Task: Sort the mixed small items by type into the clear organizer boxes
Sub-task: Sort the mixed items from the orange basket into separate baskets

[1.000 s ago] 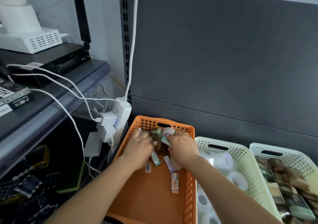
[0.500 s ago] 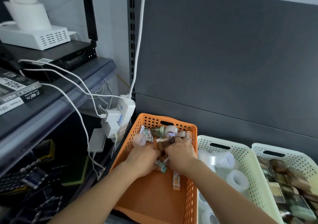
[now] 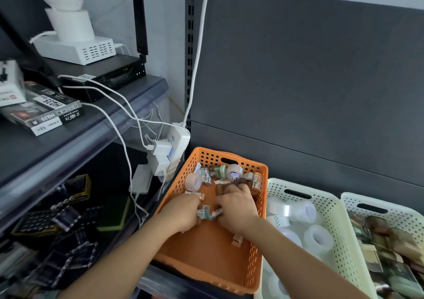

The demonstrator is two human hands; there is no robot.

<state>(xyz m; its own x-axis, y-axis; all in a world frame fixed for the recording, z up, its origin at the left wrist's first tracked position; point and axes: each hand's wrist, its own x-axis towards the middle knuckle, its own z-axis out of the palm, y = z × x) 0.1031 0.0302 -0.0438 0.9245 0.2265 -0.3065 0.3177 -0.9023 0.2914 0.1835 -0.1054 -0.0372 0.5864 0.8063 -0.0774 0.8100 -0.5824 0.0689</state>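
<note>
Reaching into the orange basket point(image 3: 206, 264) with both hands. Gripping a few small labelled packs point(image 3: 202, 213) in the left hand point(image 3: 183, 212) and pinching a small labelled tube point(image 3: 217, 212) in the right hand point(image 3: 237, 207), close together mid-basket. Heaped at the far end: mixed small items point(image 3: 231, 176), with a tape roll point(image 3: 193, 180) leftmost. Standing to the right: a cream basket point(image 3: 333, 218) of clear tape rolls point(image 3: 319, 235), then a second cream basket point(image 3: 371, 201) of brown and green packs point(image 3: 390, 241).

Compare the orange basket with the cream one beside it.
The orange basket holds mixed small items heaped at its far end; the cream basket holds only tape rolls. The left hand and right hand reach into the orange basket, not the cream basket. Both are perforated, with slot handles.
</note>
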